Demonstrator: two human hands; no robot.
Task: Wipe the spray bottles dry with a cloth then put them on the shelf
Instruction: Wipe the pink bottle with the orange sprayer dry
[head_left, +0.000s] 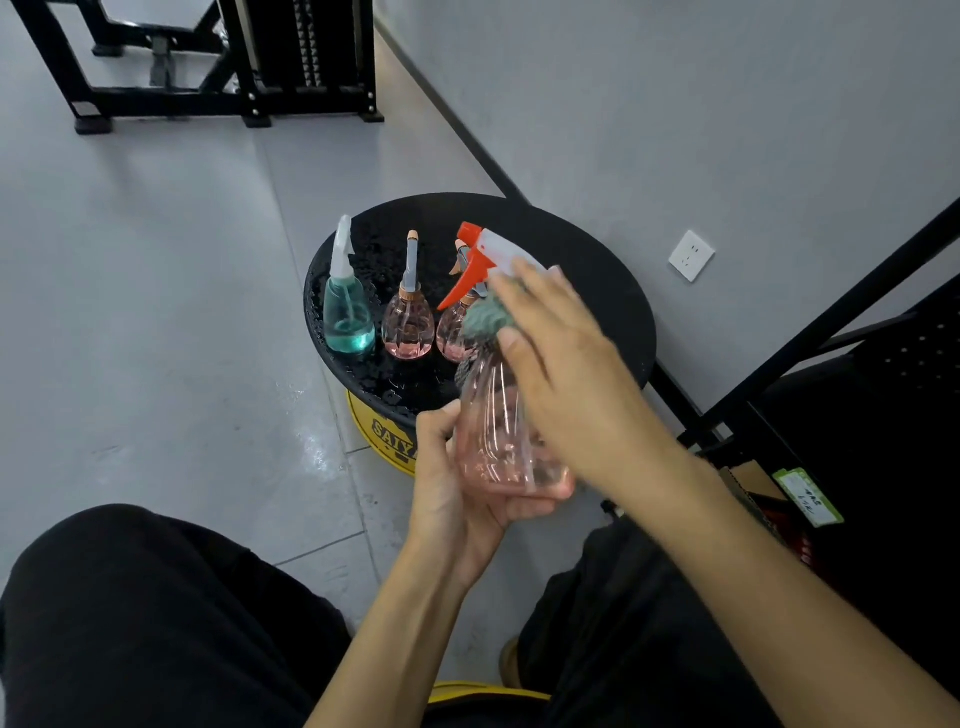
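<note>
My left hand (457, 483) grips the base of a clear pink spray bottle (493, 441) with a white head and an orange trigger (467, 270), held tilted above the round black stool top (597, 270). My right hand (566, 358) holds a grey-green cloth (483, 319) against the bottle's neck, most of the cloth hidden under the fingers. On the wet stool stand a teal bottle (348, 317) and a small pink bottle (409, 325). A second small pink bottle (451, 332) is partly hidden behind the held one.
A black metal shelf frame (831, 332) stands at the right against the grey wall, with a labelled box (800, 499) low in it. A black rack (234, 62) stands at the far back. My knees in black trousers fill the bottom. Water shines on the floor tiles.
</note>
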